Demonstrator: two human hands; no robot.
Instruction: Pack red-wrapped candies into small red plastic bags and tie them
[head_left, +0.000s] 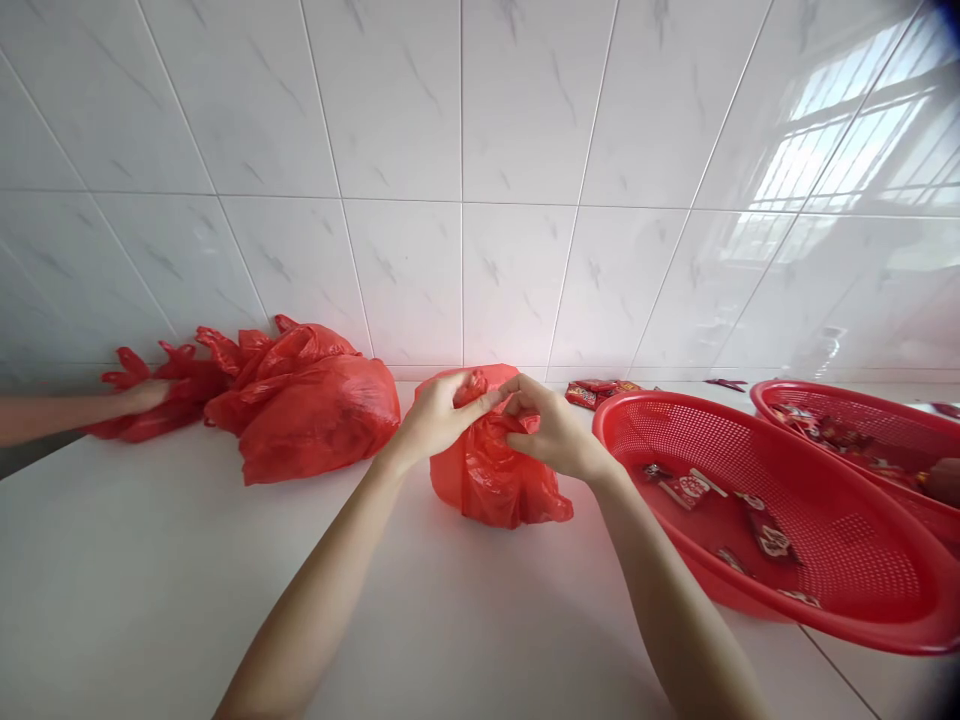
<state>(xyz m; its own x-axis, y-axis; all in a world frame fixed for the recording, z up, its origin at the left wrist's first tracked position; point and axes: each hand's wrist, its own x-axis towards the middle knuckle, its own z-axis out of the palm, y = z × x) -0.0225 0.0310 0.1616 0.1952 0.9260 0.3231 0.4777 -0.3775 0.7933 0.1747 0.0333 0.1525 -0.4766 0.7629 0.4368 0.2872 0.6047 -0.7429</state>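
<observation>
A filled red plastic bag (495, 480) stands on the white counter (225, 590) in front of me, its top gathered and twisted. My left hand (439, 415) is closed on the gathered top from the left side, thumb pointing right. From the right, my right hand (551, 430) pinches the same part of the bag, its fingers curled and the tips close to my left thumb. The contents of the bag cannot be made out through the red plastic.
More red bags (322, 410) lie at the left, where another person's hand (150, 397) touches them. At right are a red basket (847, 540) with several wrapped packets, a second basket (900, 420) and small red packets (592, 392) by the tiled wall (405, 270).
</observation>
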